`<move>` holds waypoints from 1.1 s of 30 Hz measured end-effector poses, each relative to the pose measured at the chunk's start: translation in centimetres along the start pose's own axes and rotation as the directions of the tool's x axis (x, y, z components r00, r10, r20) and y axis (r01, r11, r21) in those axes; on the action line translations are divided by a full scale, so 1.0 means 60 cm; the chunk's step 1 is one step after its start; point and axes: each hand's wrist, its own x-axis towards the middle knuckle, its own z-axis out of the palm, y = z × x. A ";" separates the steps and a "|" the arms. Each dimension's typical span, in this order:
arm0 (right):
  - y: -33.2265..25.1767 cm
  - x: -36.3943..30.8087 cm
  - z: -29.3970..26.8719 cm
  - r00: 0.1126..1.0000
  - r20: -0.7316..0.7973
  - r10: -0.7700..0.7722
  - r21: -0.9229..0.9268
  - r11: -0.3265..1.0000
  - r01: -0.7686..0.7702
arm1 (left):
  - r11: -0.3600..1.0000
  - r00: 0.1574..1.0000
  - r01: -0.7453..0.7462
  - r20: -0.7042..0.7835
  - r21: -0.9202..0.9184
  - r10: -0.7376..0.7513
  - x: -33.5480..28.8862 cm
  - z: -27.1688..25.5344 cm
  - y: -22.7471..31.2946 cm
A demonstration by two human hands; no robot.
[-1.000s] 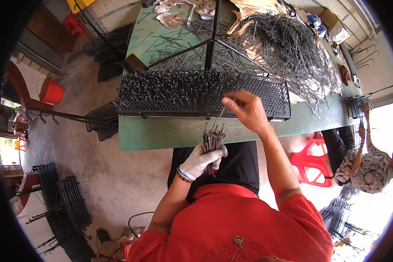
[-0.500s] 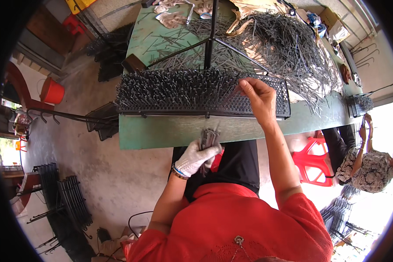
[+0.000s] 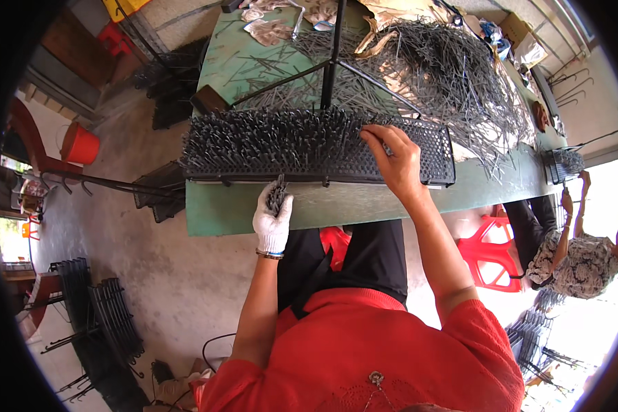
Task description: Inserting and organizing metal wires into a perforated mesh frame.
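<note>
Bare right hand [image 3: 395, 159] laid on top of a long black perforated metal rack [image 3: 432, 154], fingers [image 3: 374, 135] bent and pressing down among the dense grey metal pins [image 3: 275, 141] standing upright in it; impossible to tell whether a pin is pinched between the fingertips. White-gloved left hand [image 3: 272, 221] just below the rack's near edge, clenched around a small bundle of grey metal rods [image 3: 277, 193] that sticks up against the rack's front. Rack resting across a green-topped work table [image 3: 220, 213], filled with pins on its left part, bare holes on its right end. Beyond it, a loose heap of grey metal rods [image 3: 453, 75] spread over the table's far side. Red plastic stools [image 3: 491, 257] under the table; another person [image 3: 570, 254] seated far right.
</note>
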 end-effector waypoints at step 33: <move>0.023 0.020 -0.013 0.965 0.216 -0.148 0.133 0.984 0.122 | 0.513 0.512 0.842 0.554 -0.169 -0.657 -0.080 0.068 0.176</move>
